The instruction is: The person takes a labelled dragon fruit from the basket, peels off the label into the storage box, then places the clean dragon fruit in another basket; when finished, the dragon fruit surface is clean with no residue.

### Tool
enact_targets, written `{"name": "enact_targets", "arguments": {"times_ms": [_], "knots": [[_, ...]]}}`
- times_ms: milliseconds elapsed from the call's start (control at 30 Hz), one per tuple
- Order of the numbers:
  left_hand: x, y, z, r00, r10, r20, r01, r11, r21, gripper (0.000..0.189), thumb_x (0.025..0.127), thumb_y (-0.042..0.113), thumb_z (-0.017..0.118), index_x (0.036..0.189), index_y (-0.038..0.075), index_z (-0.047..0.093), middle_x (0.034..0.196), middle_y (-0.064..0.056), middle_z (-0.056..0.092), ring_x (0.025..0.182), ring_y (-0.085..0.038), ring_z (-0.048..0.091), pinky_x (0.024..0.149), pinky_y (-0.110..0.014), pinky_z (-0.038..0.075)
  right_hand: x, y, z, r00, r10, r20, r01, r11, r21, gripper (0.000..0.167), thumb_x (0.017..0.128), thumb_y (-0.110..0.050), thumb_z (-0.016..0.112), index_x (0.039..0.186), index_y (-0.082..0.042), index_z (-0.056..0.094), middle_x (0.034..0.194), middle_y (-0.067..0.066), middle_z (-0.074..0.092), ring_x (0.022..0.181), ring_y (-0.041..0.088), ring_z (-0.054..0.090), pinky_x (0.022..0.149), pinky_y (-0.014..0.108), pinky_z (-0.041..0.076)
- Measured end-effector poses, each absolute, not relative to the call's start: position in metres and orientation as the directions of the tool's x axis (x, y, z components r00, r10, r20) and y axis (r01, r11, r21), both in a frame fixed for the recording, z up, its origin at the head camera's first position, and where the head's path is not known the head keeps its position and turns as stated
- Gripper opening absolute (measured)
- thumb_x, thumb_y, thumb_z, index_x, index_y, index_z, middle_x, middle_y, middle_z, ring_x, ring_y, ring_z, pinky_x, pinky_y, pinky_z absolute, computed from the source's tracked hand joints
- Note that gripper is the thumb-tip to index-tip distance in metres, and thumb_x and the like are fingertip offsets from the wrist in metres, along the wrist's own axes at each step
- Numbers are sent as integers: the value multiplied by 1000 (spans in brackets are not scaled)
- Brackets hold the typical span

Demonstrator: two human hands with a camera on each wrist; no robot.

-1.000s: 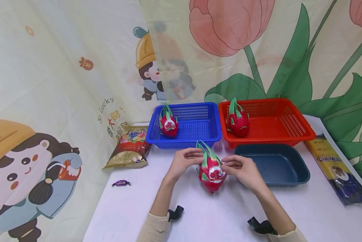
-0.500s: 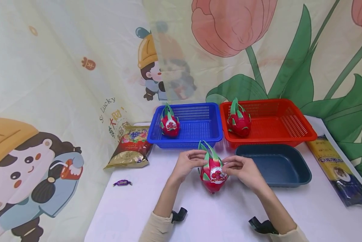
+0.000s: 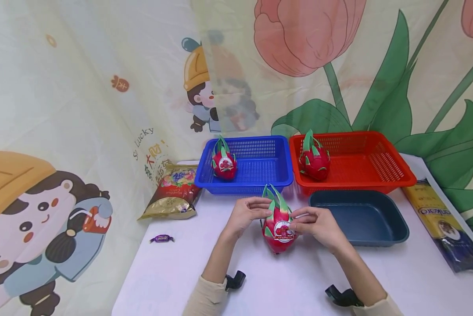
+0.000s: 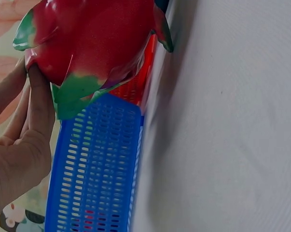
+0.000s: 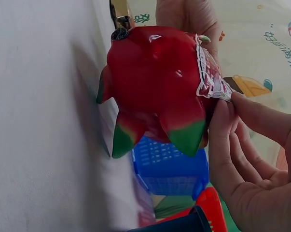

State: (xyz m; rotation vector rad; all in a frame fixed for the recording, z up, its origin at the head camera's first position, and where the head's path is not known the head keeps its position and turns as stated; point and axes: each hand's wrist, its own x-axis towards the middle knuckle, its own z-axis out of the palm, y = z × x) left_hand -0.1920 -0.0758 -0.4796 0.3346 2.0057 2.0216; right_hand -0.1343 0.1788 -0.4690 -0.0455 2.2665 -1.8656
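Note:
A red dragon fruit [image 3: 276,248] with green leaf tips stands on the white table, its round label sticker [image 3: 284,231] facing up. From the left side my left hand [image 3: 245,216] holds the fruit near its leafy top; the left wrist view shows thumb and fingertips pinching its edge. My right hand [image 3: 319,226] is at the sticker's right edge. Up close in the right wrist view, thumb and forefinger pinch the rim of the sticker [image 5: 209,72], which looks wrinkled. Part of the fruit's far side is hidden by the fingers.
Behind are a blue basket [image 3: 262,169] and a red basket [image 3: 359,164], each with one dragon fruit. A dark blue tub [image 3: 359,219] sits right of my hands. A candy bag [image 3: 173,193] and purple wrapped candy [image 3: 162,238] lie left, a yellow-blue packet [image 3: 446,224] far right.
Both hands stay at the fruit with only slight shifts. The right fingers have moved a little at the sticker's edge. The whole head view has drifted slightly.

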Motion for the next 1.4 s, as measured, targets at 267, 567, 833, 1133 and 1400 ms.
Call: {"name": "enact_targets", "arguments": {"times_ms": [267, 567, 833, 1133, 1400], "knots": [[-195, -75, -481, -935, 346, -71, -82, -16, 997, 35, 86, 8, 85, 118, -1, 76, 108, -14, 78, 93, -20, 77, 88, -34, 63, -134, 181, -469, -969, -173, -174, 153, 129, -980, 40, 91, -18, 83, 122, 4, 72, 108, 16, 78, 93, 26, 76, 83, 37, 65], [-191, -74, -479, -948, 308, -85, -104, -46, 994, 34, 85, 2, 84, 118, -3, 76, 108, -16, 78, 93, -21, 77, 86, -35, 64, -134, 179, -471, -964, -135, -229, 219, 88, -972, 63, 87, -25, 87, 139, -1, 62, 114, 15, 77, 100, 25, 75, 93, 51, 61], [-191, -74, -482, -947, 306, -95, -116, -50, 992, 35, 85, 1, 84, 118, -5, 75, 108, -16, 78, 91, -20, 77, 85, -34, 64, -130, 175, -471, -972, -109, -208, 187, 174, -967, 56, 83, -28, 90, 130, -5, 70, 103, 10, 80, 100, 24, 71, 86, 47, 61], [-191, -74, -482, -947, 306, -91, -113, -55, 992, 35, 85, 3, 84, 118, -4, 75, 108, -16, 78, 93, -20, 77, 85, -34, 64, -131, 177, -472, -976, -121, -180, 162, 142, -977, 43, 84, -23, 90, 119, -3, 76, 107, 12, 78, 98, 26, 72, 84, 44, 64], [-191, -75, -477, -950, 300, -89, -105, -38, 994, 34, 86, 3, 84, 118, -4, 75, 109, -16, 78, 94, -21, 77, 87, -34, 64, -138, 178, -479, -961, -183, -210, 204, 47, -978, 40, 87, -20, 86, 120, 1, 74, 110, 12, 78, 101, 25, 74, 85, 39, 64]]}}
